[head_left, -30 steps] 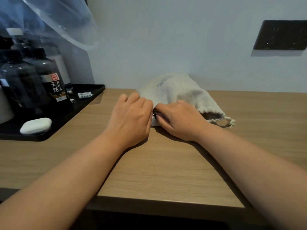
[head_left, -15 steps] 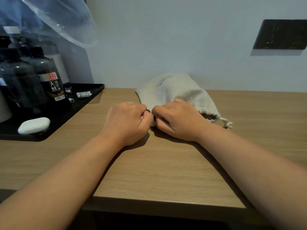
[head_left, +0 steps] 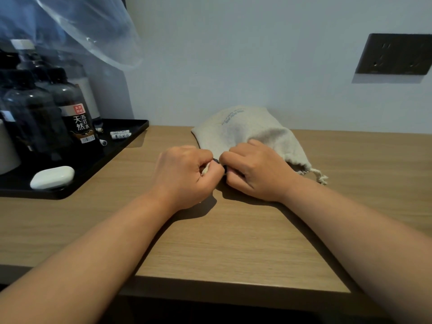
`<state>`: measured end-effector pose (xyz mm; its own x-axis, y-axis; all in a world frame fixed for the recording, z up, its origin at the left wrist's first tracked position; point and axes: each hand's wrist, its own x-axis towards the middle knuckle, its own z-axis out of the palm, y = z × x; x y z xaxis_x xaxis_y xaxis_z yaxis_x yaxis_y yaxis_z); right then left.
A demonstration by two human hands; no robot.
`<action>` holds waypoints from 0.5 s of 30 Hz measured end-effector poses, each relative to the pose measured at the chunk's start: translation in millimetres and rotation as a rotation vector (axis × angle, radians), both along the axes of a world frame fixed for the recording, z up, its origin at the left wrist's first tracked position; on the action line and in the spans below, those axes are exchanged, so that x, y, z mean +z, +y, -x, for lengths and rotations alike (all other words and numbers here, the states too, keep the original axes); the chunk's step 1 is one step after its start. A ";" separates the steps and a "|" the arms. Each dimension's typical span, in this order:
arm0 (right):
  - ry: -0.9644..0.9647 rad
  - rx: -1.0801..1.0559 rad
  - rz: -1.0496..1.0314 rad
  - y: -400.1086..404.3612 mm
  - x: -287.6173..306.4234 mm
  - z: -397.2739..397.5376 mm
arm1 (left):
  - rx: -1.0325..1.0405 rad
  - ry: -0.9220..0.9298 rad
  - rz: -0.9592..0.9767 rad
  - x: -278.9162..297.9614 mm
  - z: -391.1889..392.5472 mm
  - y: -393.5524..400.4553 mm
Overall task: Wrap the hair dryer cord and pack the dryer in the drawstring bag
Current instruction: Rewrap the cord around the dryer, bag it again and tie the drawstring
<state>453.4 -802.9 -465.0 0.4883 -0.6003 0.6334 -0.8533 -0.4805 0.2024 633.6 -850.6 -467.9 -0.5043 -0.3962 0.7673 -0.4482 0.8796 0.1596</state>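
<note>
A beige drawstring bag (head_left: 245, 129) lies bulging on the wooden table (head_left: 233, 242) by the wall. The hair dryer and its cord are not visible. My left hand (head_left: 182, 176) is curled at the bag's near-left edge and pinches a pale bit of drawstring. My right hand (head_left: 257, 171) grips the bag's gathered edge right beside it, knuckles almost touching the left. A small dark piece (head_left: 216, 161) shows between the two hands. The knotted drawstring end (head_left: 321, 176) trails from the bag's puckered mouth on the right.
A black tray (head_left: 140, 123) at the left holds dark bottles (head_left: 70, 113), a white oval case (head_left: 52, 177) and small sachets. Clear plastic (head_left: 88, 26) hangs above it. A dark wall socket (head_left: 395, 54) sits at the upper right. The table's front edge is close to me.
My left hand went from lying flat on the bag to a curled pinch. Both hands drew slightly toward me, and the bag's mouth puckered tighter.
</note>
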 end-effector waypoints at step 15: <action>-0.051 -0.089 -0.018 1.5 2.3 22.6 | -0.137 0.129 -0.001 6.8 -7.0 0.1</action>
<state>430.8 -801.4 -462.7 0.4000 -0.6517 0.6444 -0.9017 -0.4056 0.1495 640.6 -850.4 -461.1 -0.4511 -0.3316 0.8286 -0.2998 0.9308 0.2092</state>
